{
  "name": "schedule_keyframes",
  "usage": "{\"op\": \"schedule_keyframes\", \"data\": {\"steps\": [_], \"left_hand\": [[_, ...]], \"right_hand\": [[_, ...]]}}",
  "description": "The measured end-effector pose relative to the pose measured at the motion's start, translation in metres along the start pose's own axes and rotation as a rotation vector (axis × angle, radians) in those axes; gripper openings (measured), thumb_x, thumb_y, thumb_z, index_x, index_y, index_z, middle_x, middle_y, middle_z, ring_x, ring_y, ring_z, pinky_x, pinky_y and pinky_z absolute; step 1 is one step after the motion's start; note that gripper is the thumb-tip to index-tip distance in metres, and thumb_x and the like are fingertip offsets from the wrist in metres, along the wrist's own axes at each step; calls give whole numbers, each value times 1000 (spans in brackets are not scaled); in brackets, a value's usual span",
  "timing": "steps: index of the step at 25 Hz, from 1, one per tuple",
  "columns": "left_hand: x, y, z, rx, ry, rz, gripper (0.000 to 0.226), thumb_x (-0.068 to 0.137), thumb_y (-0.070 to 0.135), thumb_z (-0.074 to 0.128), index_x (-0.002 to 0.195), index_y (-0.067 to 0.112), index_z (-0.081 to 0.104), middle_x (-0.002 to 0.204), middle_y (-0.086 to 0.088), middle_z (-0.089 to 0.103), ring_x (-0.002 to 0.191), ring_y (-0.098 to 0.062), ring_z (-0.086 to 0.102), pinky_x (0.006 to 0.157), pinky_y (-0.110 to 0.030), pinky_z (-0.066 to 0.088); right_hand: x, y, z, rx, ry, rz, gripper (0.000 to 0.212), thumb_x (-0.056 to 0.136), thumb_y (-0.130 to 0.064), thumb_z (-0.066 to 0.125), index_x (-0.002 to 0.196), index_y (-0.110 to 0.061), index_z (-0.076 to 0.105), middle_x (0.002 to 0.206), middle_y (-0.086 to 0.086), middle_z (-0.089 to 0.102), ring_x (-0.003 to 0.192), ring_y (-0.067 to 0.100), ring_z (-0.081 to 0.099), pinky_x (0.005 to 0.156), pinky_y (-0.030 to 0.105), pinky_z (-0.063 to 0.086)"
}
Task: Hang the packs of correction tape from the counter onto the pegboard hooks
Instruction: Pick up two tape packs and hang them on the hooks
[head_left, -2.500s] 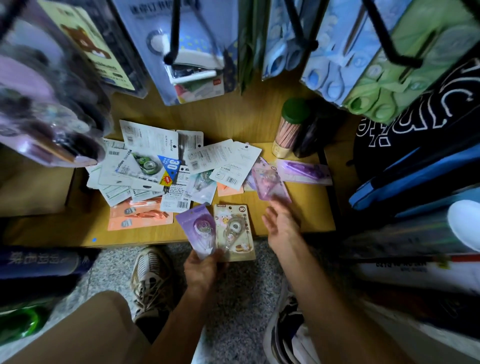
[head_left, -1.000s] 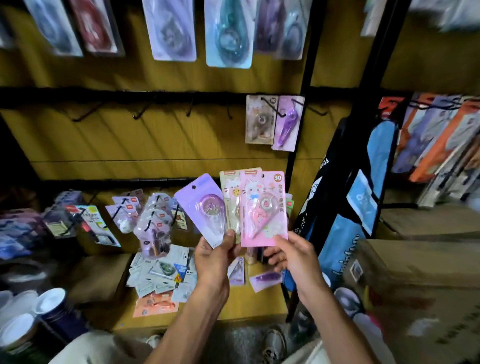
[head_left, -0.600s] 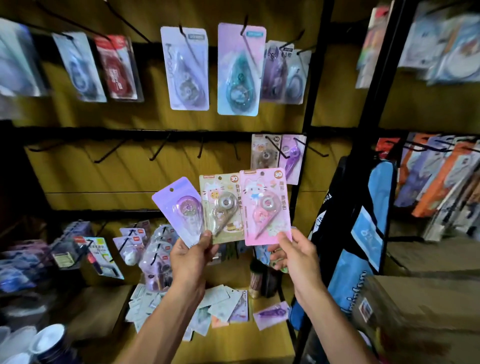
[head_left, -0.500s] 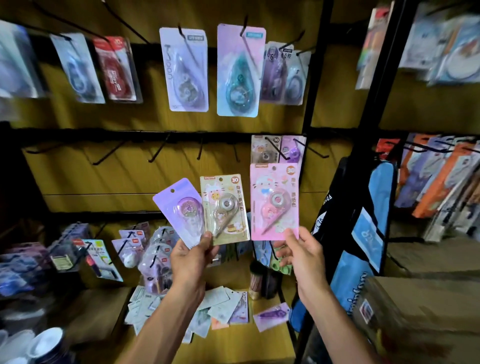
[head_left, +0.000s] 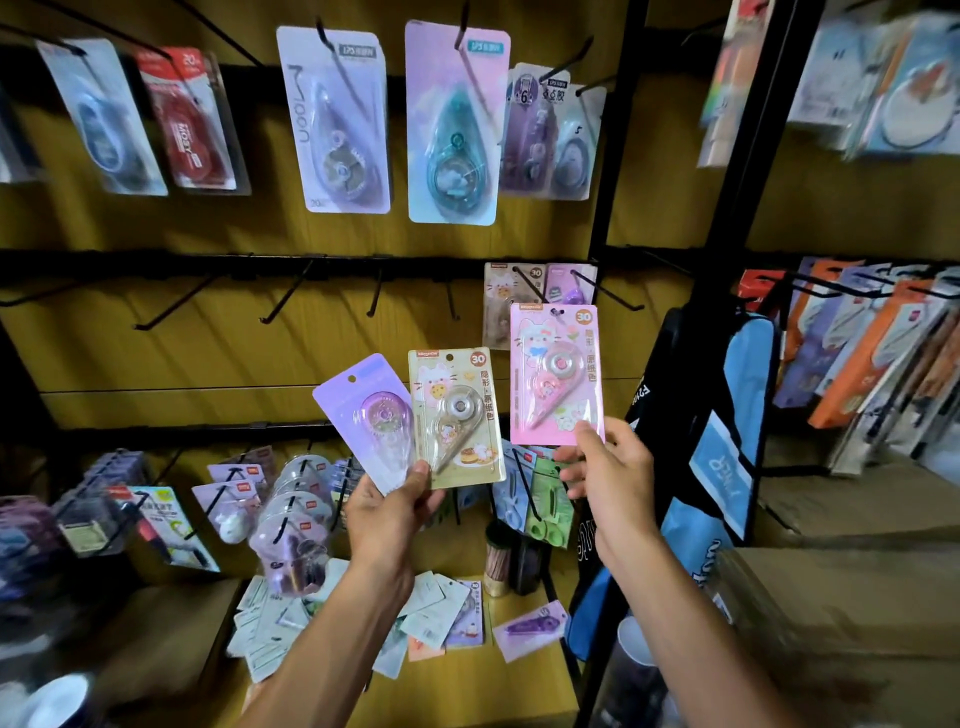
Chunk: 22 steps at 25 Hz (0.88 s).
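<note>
1. A blue and black bag (head_left: 722, 457) hangs right of the black upright post (head_left: 615, 156).
2. Cardboard boxes (head_left: 841, 608) sit lower right.
3. A green-capped tube of sticks (head_left: 497, 564) stands upright.
4. Orange packs (head_left: 857, 358) hang on the right rack (blurred).
5. Green scissors pack (head_left: 548, 506) hangs low.

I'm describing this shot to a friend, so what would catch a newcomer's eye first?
Probably the pink pack, raised by the right hand toward the middle-row hooks at centre. Beside it, the left hand fans a purple pack and a cream pack. Below, loose packs litter the counter.
</note>
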<state>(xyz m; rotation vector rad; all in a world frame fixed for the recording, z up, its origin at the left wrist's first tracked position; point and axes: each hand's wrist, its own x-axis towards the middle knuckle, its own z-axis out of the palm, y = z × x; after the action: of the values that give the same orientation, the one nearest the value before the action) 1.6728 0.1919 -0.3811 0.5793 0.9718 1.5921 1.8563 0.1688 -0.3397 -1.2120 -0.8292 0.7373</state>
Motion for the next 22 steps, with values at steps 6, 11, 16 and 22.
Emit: {"op": "schedule_keyframes", "data": {"steps": [6,11,16,22], "left_hand": [[23,-2,3,1,-17,0,19,89,0,64,105,10,64,106,-9,73,92,-27,71,70,-28,61],[50,-3,-2,19,-21,7,17,90,-1,62,104,9,63,106,-10,72,89,-25,69,65,-25,61],[78,-2,0,11,-35,25,22,90,-1,62,110,8,63,106,-9,73,90,-24,70,60,-22,58],[84,-5,1,25,-78,-4,24,89,2,64,113,7,63,108,-9,73,94,-24,71,65,-24,59]], "right_hand": [[69,-1,43,-101,14,88,15,98,-20,51,106,-9,58,73,5,67,50,12,51,41,23,39],[146,-1,86,-138,4,228,21,98,-23,51,116,-12,55,72,1,68,49,13,49,37,16,36],[180,16,106,-136,-22,376,27,98,-26,49,122,-16,55,79,-1,69,65,16,58,53,24,45],[141,36,98,-56,-252,530,32,97,-40,51,118,-17,54,108,9,69,85,27,66,62,34,53]]}}
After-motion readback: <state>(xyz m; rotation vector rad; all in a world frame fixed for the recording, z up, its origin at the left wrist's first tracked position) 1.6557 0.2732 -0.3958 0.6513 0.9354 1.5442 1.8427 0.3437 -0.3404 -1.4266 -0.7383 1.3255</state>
